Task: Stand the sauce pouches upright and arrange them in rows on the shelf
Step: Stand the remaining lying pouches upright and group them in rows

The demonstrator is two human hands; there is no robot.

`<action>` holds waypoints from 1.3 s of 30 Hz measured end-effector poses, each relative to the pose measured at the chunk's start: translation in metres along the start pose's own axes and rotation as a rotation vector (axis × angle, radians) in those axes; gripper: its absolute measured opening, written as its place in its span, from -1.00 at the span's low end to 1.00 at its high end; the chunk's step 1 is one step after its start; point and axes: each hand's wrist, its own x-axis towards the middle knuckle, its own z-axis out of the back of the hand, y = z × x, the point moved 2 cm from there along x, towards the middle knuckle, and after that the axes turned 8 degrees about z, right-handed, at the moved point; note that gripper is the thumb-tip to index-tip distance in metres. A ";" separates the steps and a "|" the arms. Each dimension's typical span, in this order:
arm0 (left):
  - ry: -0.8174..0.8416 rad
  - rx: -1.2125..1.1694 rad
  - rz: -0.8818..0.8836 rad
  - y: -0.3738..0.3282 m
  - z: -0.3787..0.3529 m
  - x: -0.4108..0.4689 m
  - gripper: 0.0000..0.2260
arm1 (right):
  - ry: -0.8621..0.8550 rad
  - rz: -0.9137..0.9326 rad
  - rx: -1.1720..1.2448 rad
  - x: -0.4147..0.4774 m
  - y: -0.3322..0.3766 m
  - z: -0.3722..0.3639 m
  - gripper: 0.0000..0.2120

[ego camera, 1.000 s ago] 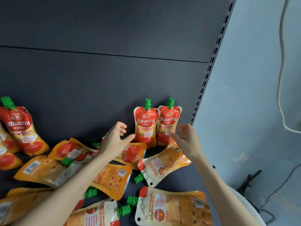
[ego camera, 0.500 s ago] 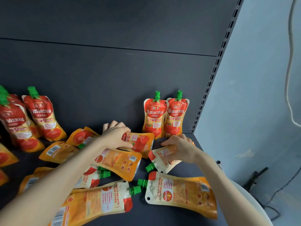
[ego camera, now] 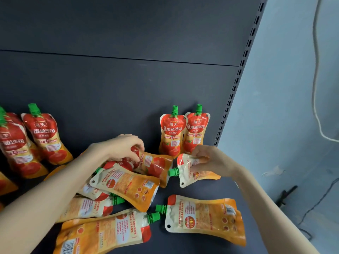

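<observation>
Dark grey back panel fills most of the view, with a slotted upright and a pale blue wall to its right; below it lies the shelf, strewn with red-and-orange sauce pouches. The left grip is curled over one end of a red-fronted pouch lying flat, fingers pinching it; the right grip is closed round a pale-backed pouch lying flat, whose green cap points toward the left grip. Just beyond the right grip, a standing pair of pouches is upright, touching side by side, against the back panel; well to the left of the left grip, more upright pouches lean in a cluster. Nearer the person than both grips, several loose pouches lie flat, some overlapping.

The step in hand appears to be taking up two fallen pouches, one in each grip. The next move likely calls for lifting each, turning it cap up and front outward, and seating its base flat beside the standing pair; the soft bodies may slump if set down carelessly.
</observation>
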 end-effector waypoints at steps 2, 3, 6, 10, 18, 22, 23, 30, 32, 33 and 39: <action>-0.026 -0.006 -0.053 -0.006 0.011 -0.005 -0.88 | -0.082 0.020 0.142 -0.001 0.005 0.004 -0.77; -0.041 -0.005 -0.067 -0.010 0.016 -0.008 -0.89 | -0.124 0.042 0.206 -0.001 0.007 0.006 -0.78; -0.096 0.033 -0.080 -0.023 0.033 -0.019 -0.90 | -0.255 0.088 0.414 -0.001 0.011 0.006 -0.78; -0.147 0.126 -0.084 -0.044 0.049 -0.034 -0.79 | -0.428 0.107 0.574 0.001 0.016 0.004 -0.80; -0.194 0.403 -0.077 -0.088 0.069 -0.036 -0.66 | -0.692 0.098 0.558 0.004 0.018 -0.019 -0.77; -0.287 0.341 -0.122 -0.100 0.067 -0.033 -0.62 | -0.717 0.089 0.526 -0.001 0.014 -0.022 -0.75; -0.300 0.281 -0.132 -0.101 0.065 -0.033 -0.62 | -0.704 0.093 0.544 -0.002 0.014 -0.023 -0.75; -0.549 -0.222 -0.211 -0.094 0.029 -0.044 -0.46 | -0.603 0.097 0.728 -0.006 0.019 -0.036 -0.88; -0.584 -0.502 -0.167 -0.091 0.012 -0.044 -0.44 | -0.663 0.097 0.761 -0.004 0.020 -0.042 -0.88; -0.607 -0.631 -0.142 -0.088 0.004 -0.043 -0.48 | -0.704 0.094 0.760 -0.003 0.021 -0.045 -0.88; -0.581 -1.117 0.018 -0.075 -0.031 -0.039 -0.80 | -0.791 0.090 0.733 -0.002 0.029 -0.058 -0.66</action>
